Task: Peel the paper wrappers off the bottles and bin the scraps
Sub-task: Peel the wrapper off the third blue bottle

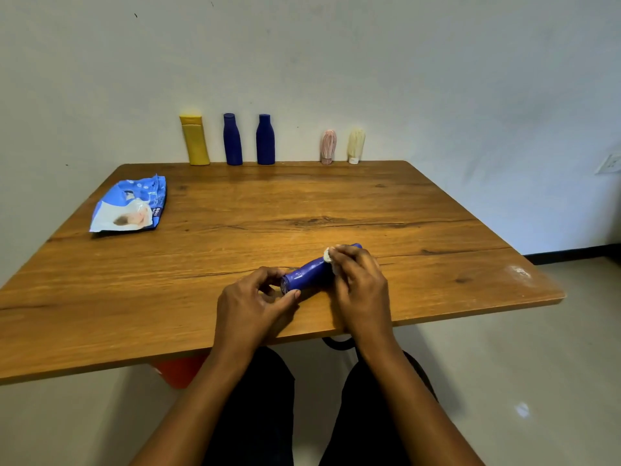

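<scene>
I see the left hand (250,297) pinching the base of the blue bottle (309,272), which lies on the worktop (235,213), likely to steady it, while the right hand (361,284) fingers (349,255) pinch a paper scrap (328,255) at its neck.

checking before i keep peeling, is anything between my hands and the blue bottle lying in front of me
Nothing visible is. The left hand grips the base end of the blue bottle, and the right hand pinches a white scrap against its neck end.
</scene>
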`<move>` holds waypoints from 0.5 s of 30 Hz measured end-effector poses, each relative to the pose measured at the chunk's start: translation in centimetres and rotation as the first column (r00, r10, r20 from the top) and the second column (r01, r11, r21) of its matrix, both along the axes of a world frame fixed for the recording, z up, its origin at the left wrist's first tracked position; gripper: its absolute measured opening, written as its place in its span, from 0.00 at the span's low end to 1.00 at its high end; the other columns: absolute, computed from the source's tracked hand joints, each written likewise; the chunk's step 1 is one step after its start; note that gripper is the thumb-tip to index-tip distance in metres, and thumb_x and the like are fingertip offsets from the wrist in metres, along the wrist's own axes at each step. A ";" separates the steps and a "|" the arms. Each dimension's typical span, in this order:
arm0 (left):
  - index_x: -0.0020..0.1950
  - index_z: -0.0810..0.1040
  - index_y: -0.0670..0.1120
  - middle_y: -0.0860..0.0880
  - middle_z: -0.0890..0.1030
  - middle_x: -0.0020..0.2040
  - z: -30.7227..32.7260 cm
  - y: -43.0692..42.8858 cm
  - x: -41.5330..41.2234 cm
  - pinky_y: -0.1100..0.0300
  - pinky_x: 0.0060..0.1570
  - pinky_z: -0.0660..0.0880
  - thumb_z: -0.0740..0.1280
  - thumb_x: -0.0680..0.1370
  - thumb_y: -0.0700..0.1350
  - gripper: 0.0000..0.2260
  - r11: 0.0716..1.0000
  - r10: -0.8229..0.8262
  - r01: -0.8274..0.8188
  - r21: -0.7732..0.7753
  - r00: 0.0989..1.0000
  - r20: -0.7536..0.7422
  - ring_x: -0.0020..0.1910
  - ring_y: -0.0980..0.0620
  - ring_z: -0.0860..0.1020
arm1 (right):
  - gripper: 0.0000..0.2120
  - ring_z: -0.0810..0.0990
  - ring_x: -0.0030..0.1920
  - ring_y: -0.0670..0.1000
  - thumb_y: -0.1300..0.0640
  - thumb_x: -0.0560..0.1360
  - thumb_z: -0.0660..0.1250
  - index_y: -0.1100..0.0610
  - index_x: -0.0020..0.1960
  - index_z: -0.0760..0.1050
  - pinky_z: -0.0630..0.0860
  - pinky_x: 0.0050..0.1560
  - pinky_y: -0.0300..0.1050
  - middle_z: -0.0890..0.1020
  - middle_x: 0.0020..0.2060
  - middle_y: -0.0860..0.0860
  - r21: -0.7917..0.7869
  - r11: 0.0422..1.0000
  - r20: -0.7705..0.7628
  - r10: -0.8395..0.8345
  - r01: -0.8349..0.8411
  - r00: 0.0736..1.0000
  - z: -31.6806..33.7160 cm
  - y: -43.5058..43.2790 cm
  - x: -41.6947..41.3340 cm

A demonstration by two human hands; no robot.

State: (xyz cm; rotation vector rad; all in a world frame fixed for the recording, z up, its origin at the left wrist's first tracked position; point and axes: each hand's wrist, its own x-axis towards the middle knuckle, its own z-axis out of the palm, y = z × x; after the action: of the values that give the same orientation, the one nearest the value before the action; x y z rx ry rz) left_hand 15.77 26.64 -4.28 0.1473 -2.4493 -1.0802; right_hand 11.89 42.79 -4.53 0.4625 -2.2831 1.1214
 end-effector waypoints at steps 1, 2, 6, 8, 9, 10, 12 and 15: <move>0.54 0.82 0.51 0.55 0.82 0.42 0.0 0.0 0.0 0.65 0.39 0.75 0.77 0.68 0.49 0.16 1.000 -0.024 0.023 -0.021 0.999 -0.048 0.40 0.61 0.79 | 0.18 0.71 0.59 0.46 0.67 0.73 0.68 0.57 0.61 0.77 0.68 0.58 0.32 0.77 0.58 0.50 0.067 0.998 -0.008 0.017 -0.016 1.000 0.2 -0.7 0.4; 0.53 0.82 0.50 0.55 0.82 0.41 -0.1 -0.1 -0.1 0.63 0.39 0.76 0.77 0.67 0.48 0.16 0.997 -0.055 0.051 -0.051 0.994 -0.093 0.38 0.60 0.80 | 0.19 0.72 0.59 0.47 0.67 0.71 0.70 0.57 0.61 0.77 0.69 0.57 0.34 0.77 0.58 0.52 0.144 0.989 -0.015 0.041 -0.038 0.999 0.4 -1.4 0.8; 0.52 0.83 0.48 0.56 0.83 0.41 -0.1 -0.9 -0.8 0.64 0.37 0.77 0.78 0.67 0.44 0.14 0.984 -0.152 0.132 -0.116 0.971 -0.184 0.37 0.62 0.80 | 0.21 0.76 0.55 0.55 0.68 0.66 0.74 0.60 0.59 0.78 0.69 0.51 0.39 0.79 0.56 0.56 0.372 0.920 -0.015 0.140 -0.125 0.990 0.9 -2.7 1.6; 0.52 0.84 0.47 0.55 0.84 0.43 -0.2 -1.1 -1.0 0.69 0.38 0.77 0.78 0.67 0.47 0.15 0.978 -0.172 0.145 -0.150 0.968 -0.182 0.37 0.64 0.80 | 0.20 0.76 0.54 0.55 0.68 0.67 0.73 0.60 0.58 0.79 0.71 0.51 0.40 0.79 0.56 0.55 0.356 0.931 -0.002 0.089 -0.083 0.996 1.2 -2.0 0.7; 0.53 0.84 0.47 0.54 0.84 0.44 -0.2 -1.1 -1.1 0.71 0.38 0.76 0.78 0.67 0.48 0.16 0.978 -0.171 0.144 -0.152 0.969 -0.178 0.37 0.64 0.79 | 0.19 0.76 0.55 0.55 0.68 0.68 0.72 0.60 0.58 0.79 0.71 0.51 0.40 0.78 0.56 0.55 0.340 0.940 0.001 0.035 -0.033 0.999 1.4 -1.6 0.1; 0.53 0.83 0.47 0.54 0.84 0.44 -0.2 -1.1 -1.2 0.74 0.39 0.75 0.78 0.67 0.48 0.17 0.979 -0.166 0.142 -0.144 0.971 -0.174 0.38 0.64 0.79 | 0.18 0.74 0.56 0.54 0.68 0.70 0.70 0.60 0.59 0.78 0.71 0.52 0.40 0.78 0.57 0.55 0.325 0.946 0.021 -0.019 0.011 1.000 1.6 -1.3 -0.5; 0.54 0.83 0.47 0.54 0.84 0.45 -0.3 -1.2 -1.2 0.74 0.40 0.75 0.78 0.67 0.48 0.17 0.982 -0.161 0.141 -0.126 0.972 -0.170 0.38 0.64 0.79 | 0.17 0.72 0.58 0.53 0.67 0.73 0.67 0.60 0.61 0.77 0.69 0.54 0.39 0.76 0.58 0.54 0.306 0.950 0.048 -0.082 0.063 0.996 2.0 -1.2 -0.8; 0.52 0.84 0.46 0.54 0.84 0.44 -0.2 -1.2 -1.0 0.69 0.39 0.78 0.79 0.67 0.45 0.15 0.984 -0.169 0.154 -0.091 0.967 -0.190 0.38 0.62 0.81 | 0.19 0.74 0.55 0.54 0.65 0.70 0.71 0.60 0.60 0.77 0.72 0.49 0.39 0.77 0.57 0.54 0.399 0.916 0.022 0.023 -0.030 0.999 1.9 -2.9 1.0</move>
State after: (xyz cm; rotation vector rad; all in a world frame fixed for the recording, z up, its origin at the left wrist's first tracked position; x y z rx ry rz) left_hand 14.74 25.47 -4.52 -0.1788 -2.3487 -1.0143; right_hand 12.94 39.84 -2.59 0.6429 -2.5325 0.6641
